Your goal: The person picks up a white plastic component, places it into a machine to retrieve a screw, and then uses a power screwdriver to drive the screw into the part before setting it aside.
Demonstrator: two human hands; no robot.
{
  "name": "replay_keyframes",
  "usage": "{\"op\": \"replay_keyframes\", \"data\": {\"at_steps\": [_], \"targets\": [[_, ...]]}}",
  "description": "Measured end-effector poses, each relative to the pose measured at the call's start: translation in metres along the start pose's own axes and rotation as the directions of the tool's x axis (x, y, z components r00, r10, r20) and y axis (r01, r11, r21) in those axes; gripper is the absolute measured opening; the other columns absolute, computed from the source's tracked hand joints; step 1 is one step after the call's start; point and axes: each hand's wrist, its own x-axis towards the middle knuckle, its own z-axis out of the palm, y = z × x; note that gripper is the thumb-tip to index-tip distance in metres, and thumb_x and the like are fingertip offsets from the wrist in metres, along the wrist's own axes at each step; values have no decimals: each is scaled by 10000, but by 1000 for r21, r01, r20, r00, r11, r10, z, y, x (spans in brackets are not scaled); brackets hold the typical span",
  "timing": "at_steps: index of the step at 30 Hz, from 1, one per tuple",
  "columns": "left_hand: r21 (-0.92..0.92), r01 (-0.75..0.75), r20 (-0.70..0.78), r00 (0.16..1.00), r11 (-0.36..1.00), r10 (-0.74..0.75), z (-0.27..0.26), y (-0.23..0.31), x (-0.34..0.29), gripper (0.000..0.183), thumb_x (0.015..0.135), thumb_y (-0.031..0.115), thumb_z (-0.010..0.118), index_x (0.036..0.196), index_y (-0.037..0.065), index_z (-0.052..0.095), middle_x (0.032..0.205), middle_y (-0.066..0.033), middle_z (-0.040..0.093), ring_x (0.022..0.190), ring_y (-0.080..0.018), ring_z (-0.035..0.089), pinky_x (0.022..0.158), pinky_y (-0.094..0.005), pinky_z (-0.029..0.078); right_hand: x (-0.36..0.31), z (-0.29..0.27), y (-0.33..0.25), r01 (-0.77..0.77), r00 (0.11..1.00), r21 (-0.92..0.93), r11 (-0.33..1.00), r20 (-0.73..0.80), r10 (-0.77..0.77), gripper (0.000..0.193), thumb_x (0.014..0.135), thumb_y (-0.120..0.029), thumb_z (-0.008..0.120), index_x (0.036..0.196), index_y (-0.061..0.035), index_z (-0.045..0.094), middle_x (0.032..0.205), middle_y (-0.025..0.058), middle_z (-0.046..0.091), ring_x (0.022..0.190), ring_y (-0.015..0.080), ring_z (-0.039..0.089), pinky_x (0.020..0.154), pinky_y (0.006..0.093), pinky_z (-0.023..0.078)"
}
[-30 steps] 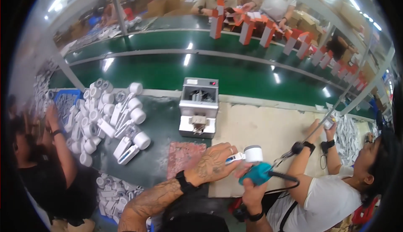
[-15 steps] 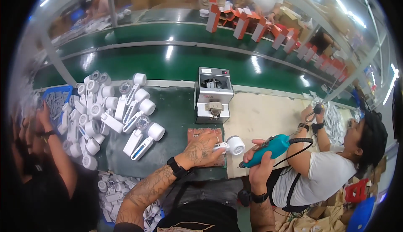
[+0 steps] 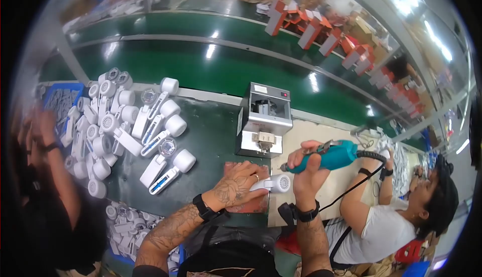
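My left hand [image 3: 238, 184] holds a white handheld device [image 3: 274, 183] by its handle over a reddish-brown pad [image 3: 256, 205] on the bench. The device's round head sticks out to the right, with a perforated grille showing; my fingers and palm hide part of the handle. In my right hand [image 3: 309, 174] is a teal electric screwdriver [image 3: 331, 155], its fingers wrapped round the body. The screwdriver lies nearly level, with its tip pointing left, above the device's head and apart from it. A black cord leaves its right end.
A silver machine [image 3: 263, 121] stands behind the pad. Several similar white devices [image 3: 163, 161] cover the bench at left, near a blue basket [image 3: 63, 90] of small parts. More lie in a bin below. Co-workers sit at both sides; a green conveyor [image 3: 211, 66] runs behind.
The screwdriver has moved up and away from the device's head, from a downward slant to nearly level. The device has turned slightly in my left hand, and the view has shifted.
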Motion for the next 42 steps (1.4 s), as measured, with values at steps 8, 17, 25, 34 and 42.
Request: {"op": "replay_keyframes", "data": {"at_steps": [8,17,25,34,42], "targets": [[5,115,-4,993,993,-115,-3,3,3,448,831,442,720,1198,187,692,1061,-22,597,1002,-242,549,890,-438,420,40,24,53,-53,991,64,997,126,45,481,894,-437,725,974,-5,529,702,52,553,621,160,554,585,292,470],[39,101,5,995,994,-101,-4,1,7,484,841,409,699,1226,117,662,1051,-52,591,1021,-250,540,917,-402,426,27,19,52,-171,970,75,982,187,154,399,933,-360,697,980,2,534,704,53,552,614,164,554,573,302,469],[-28,140,-29,990,990,-140,-1,2,5,446,830,409,735,1189,147,695,1099,-27,608,1030,-236,546,919,-417,419,-10,-11,24,-159,982,60,985,116,152,549,870,-484,735,1015,2,526,672,59,530,579,172,542,549,301,454],[-43,136,-24,990,990,-137,2,-1,4,452,836,411,728,1190,132,691,1106,-32,606,1027,-242,549,921,-405,429,-17,-14,32,-183,975,52,982,135,175,503,881,-444,737,995,-6,518,666,63,528,572,171,530,547,316,452],[51,124,16,992,991,-125,-5,5,6,457,875,392,664,1202,72,650,1102,-84,582,1054,-268,528,940,-404,429,-17,-12,38,-189,971,101,977,166,171,390,916,-352,713,929,-35,486,660,67,503,563,168,496,543,326,452]]}}
